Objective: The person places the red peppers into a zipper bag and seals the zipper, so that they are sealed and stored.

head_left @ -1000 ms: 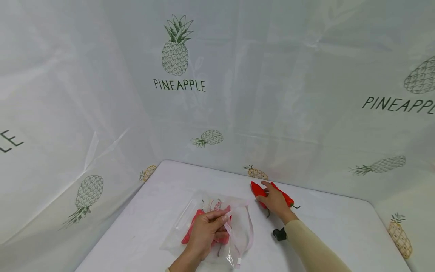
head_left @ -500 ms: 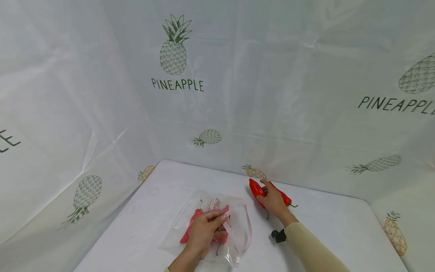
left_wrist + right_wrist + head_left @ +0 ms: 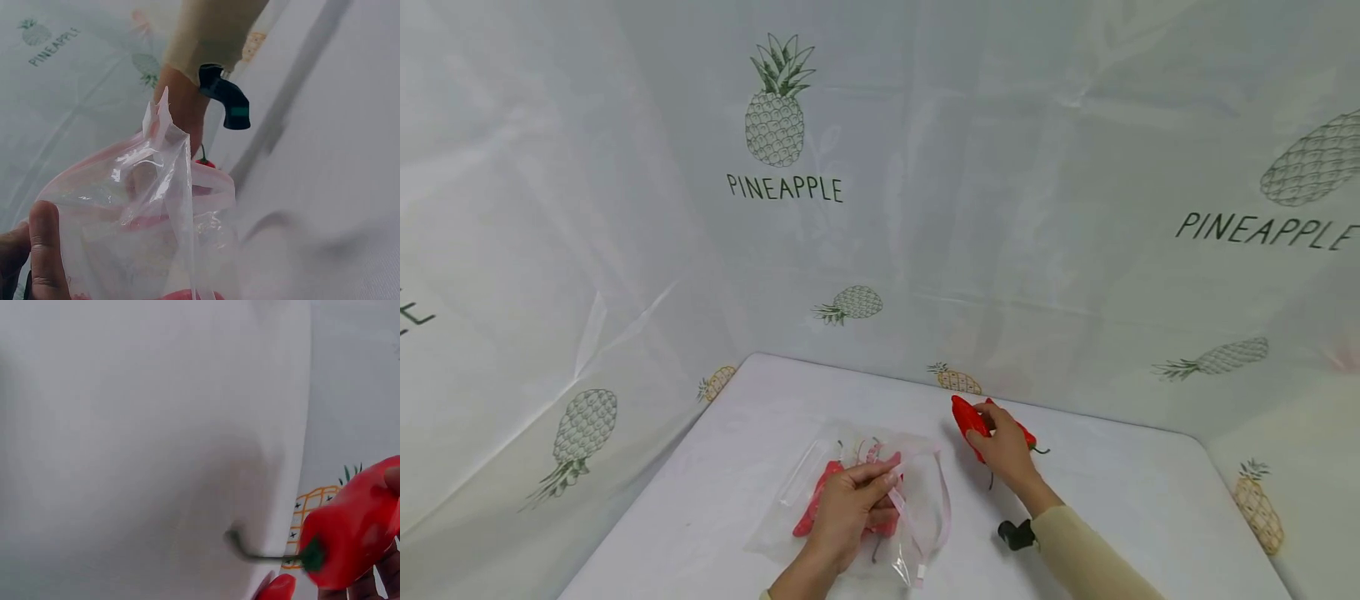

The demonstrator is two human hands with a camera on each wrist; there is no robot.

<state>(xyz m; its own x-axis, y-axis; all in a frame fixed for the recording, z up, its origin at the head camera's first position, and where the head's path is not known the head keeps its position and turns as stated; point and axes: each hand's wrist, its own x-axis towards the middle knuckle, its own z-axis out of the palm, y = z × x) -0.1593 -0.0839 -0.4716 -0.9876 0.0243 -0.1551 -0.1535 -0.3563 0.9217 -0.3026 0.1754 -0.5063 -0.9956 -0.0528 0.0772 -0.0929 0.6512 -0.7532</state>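
In the head view my left hand (image 3: 842, 512) pinches the pink-edged mouth of a clear zip bag (image 3: 775, 521). Red peppers (image 3: 814, 500) show through the plastic, partly hidden behind that hand. My right hand (image 3: 1006, 450) grips another red pepper (image 3: 967, 421) near the back of the table, thumb on one side and fingers on the other. Its green stem hangs down toward the tabletop. A loose red pepper (image 3: 1027, 436) lies just right of it, partly covered by the fingers. Up close in the left wrist view, the bag (image 3: 156, 206) stands with its mouth edges parted.
A white table (image 3: 1120, 483) bears everything, backed by a white sheet (image 3: 1015, 250) printed with pineapples. A black wrist-worn piece (image 3: 1017, 535) sticks out at the right cuff, low over the table.
My right hand has raised the pepper slightly, and it has parted a little from the loose one. The left hand keeps its hold on the bag. The head view has turned slightly right.
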